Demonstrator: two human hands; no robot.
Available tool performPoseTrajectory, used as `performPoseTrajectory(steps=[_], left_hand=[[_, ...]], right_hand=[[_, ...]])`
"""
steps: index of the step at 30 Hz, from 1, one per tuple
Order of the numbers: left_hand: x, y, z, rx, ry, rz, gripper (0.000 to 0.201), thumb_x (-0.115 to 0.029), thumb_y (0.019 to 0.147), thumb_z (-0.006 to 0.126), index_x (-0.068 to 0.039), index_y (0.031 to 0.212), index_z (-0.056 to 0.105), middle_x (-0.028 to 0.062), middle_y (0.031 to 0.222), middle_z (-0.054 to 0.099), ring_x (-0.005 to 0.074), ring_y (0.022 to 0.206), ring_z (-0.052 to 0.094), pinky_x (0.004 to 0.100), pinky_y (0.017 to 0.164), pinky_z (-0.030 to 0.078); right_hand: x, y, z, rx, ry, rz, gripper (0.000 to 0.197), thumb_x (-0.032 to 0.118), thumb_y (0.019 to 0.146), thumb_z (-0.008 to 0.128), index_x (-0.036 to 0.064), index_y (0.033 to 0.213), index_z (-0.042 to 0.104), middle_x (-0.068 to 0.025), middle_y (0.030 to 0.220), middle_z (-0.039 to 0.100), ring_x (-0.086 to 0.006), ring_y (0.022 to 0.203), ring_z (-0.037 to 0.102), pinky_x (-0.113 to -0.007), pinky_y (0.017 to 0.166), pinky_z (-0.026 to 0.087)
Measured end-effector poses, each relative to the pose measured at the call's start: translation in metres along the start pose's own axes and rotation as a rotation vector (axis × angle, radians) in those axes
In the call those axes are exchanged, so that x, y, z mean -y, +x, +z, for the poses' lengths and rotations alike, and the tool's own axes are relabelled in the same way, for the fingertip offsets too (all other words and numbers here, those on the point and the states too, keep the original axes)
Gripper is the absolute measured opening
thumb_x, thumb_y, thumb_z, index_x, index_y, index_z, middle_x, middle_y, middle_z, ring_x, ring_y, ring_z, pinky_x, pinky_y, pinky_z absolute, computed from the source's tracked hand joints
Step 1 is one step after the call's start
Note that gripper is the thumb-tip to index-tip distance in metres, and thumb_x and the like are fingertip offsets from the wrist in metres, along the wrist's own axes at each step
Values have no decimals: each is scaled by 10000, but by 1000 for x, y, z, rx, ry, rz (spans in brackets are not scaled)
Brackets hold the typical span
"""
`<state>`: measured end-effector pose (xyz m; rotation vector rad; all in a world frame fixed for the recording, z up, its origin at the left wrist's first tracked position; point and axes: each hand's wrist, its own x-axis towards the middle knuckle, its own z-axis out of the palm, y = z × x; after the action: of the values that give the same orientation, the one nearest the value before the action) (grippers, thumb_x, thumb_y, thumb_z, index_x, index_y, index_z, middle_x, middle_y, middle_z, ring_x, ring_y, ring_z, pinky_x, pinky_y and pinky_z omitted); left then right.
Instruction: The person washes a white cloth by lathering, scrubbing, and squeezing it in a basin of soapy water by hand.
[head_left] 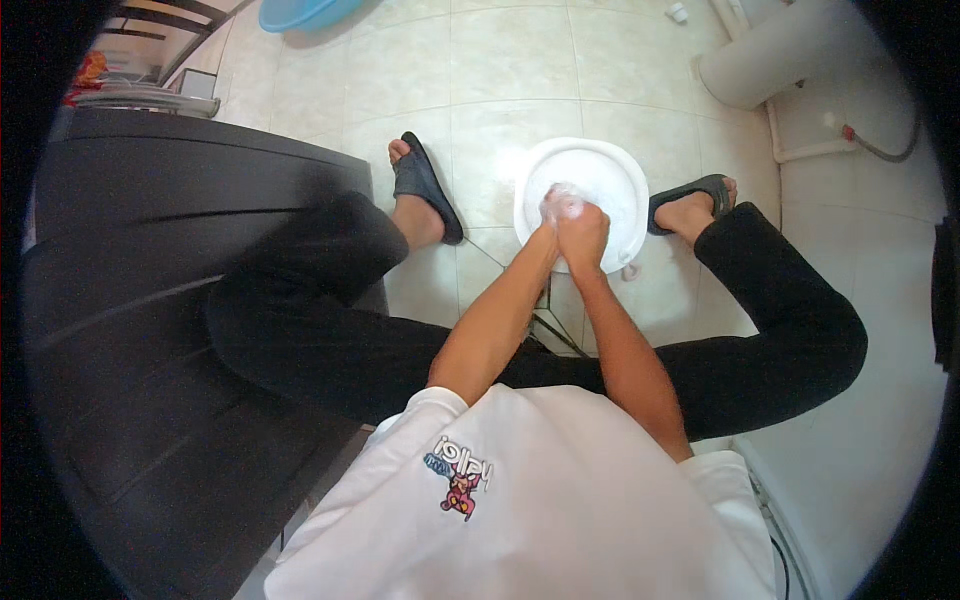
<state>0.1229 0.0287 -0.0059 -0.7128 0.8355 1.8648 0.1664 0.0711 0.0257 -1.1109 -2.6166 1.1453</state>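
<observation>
Seated person, seen from above, leaning forward over a white basin [610,175] that sits on the tiled floor [500,80] between the two feet. Both forearms run out from the lower middle and converge over the basin's near side.

Left hand [553,212]: forearm angles up and to the right, wrist straight, hand pressed against the right hand. Fingers curled in around a small wet whitish cloth [566,198]; how tightly they close is hidden by the other hand.

Right hand [585,235]: forearm rises almost straight from the lower right, back of hand facing up, knuckles toward the basin's centre. Fingers folded down over the same cloth, closed on it. The two hands touch, bunched together, the left one slightly higher in the picture.

Cloth: a pale, glistening lump showing just above the knuckles, inside the basin. Its shape is blurred.

Basin: round, white, interior pale and shiny; whether it holds water I cannot tell.

Around: dark sandal [428,185] on the left foot, just left of the basin; another sandal [692,192] touching the basin's right edge. Black trousers, knees spread wide. Dark chair [150,300] on the left. Blue tub [300,12] at the top edge.
</observation>
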Motion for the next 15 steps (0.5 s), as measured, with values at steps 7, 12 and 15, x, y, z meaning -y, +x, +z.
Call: performPoseTrajectory(steps=[7, 12, 15], left_hand=[[22, 42, -25, -74, 164, 110, 478, -422, 937, 333, -58, 1140, 566, 113, 1081, 609, 259, 1006, 567, 380, 907, 445], [22, 49, -23, -353, 444, 429, 421, -398, 871, 444, -20, 960, 606, 115, 868, 599, 227, 834, 542, 357, 785, 425], [22, 40, -27, -422, 818, 630, 350, -335, 855, 473, -20, 945, 595, 119, 771, 575, 238, 762, 525, 357, 758, 422]], right_hand=[[-21, 42, -3, -126, 59, 322, 300, 264, 828, 608, -22, 870, 688, -261, 890, 662, -430, 880, 632, -489, 799, 485], [-46, 24, 10, -121, 54, 386, 286, 217, 843, 573, -13, 994, 650, -265, 982, 650, -422, 955, 618, -478, 853, 465], [-70, 23, 17, -4, -5, 359, 301, 177, 819, 569, -16, 1043, 624, -261, 1020, 644, -416, 987, 612, -459, 873, 464]])
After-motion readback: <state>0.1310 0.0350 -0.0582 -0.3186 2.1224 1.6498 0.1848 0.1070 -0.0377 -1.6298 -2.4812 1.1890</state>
